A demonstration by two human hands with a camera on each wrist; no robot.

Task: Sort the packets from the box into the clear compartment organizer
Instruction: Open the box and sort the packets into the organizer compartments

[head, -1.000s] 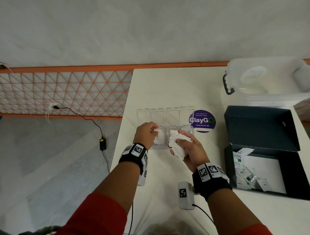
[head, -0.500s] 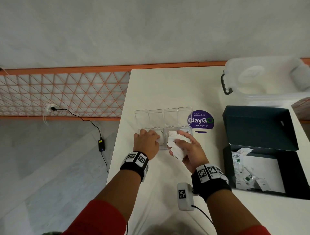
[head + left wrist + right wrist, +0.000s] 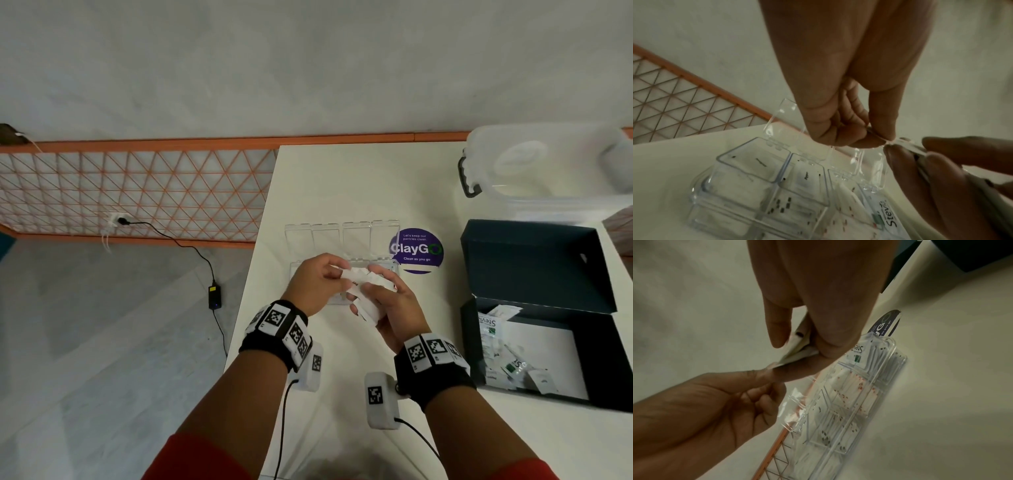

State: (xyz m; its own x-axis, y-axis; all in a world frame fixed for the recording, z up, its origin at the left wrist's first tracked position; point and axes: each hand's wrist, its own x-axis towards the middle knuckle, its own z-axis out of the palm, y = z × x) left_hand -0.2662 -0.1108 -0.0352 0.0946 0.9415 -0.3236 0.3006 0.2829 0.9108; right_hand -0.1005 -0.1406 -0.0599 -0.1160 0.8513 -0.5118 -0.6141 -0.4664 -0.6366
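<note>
nearest the camera, two bare forearms in red sleeves (image 3: 202, 459) reach forward, each wrist wrapped in a black fabric band (image 3: 274, 337) set with square black-and-white printed tags, with a small white plastic camera block (image 3: 380, 401) and a thin black cable hanging below. above the bands, the right hand (image 3: 394, 308) curls thumb and fingers round a small stack of flat white paper packets (image 3: 368, 303) with crimped edges, and the left hand (image 3: 317, 284) pinches the top packet (image 3: 352, 275) of that stack between thumb and forefinger, the other fingers folded in; the two hands meet just above the near row of the clear compartment organizer (image 3: 342, 240). this is a rigid see-through plastic tray of square cells with rounded corners, its hinged flat lids standing open at the far side; from the left wrist, thin packets with tiny dark and reddish print lie in its cells, and one cell holds a packet marked in black script and a green square (image 3: 885, 217). to the right on the smooth white table (image 3: 342, 178) sits the dark matte cardboard box (image 3: 534, 260), lid raised, with more loose white packets (image 3: 496, 342) on a white sheet inside. between the organizer and the box lies a round purple sticker (image 3: 416, 250). farther back stands a frosted plastic tub (image 3: 548, 171) with a dark handle, and beyond the table edge an orange lattice panel (image 3: 137, 195).
</note>
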